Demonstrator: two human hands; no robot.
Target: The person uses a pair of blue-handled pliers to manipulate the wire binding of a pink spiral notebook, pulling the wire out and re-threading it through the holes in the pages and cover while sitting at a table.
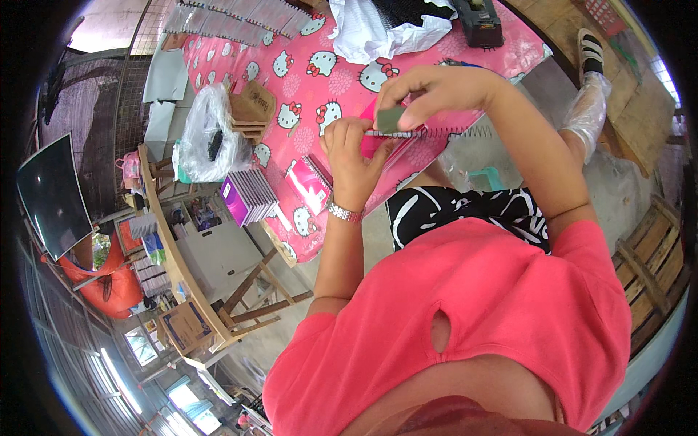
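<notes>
My left hand (pixel 350 156), with a metal watch on its wrist, is closed on the bound edge of a pink notebook (pixel 456 119). A thin spiral wire coil (pixel 465 132) runs along that edge, and its free end sticks out to the right. Between the thumb and fingers of my right hand (pixel 436 94) is a small dark green flat piece (pixel 390 119), held against the coil. My fingers hide part of the notebook. Beside my left wrist lies another spiral notebook with a pink cover (pixel 309 182).
A pink patterned cloth (pixel 302 87) covers the table. Purple notebooks (pixel 247 196) are stacked at its left edge, near brown boards (pixel 252 109) and a clear plastic bag (pixel 206 138). Spiral-bound stacks (pixel 233 22), white plastic (pixel 389 36) and a black device (pixel 480 25) occupy the far side.
</notes>
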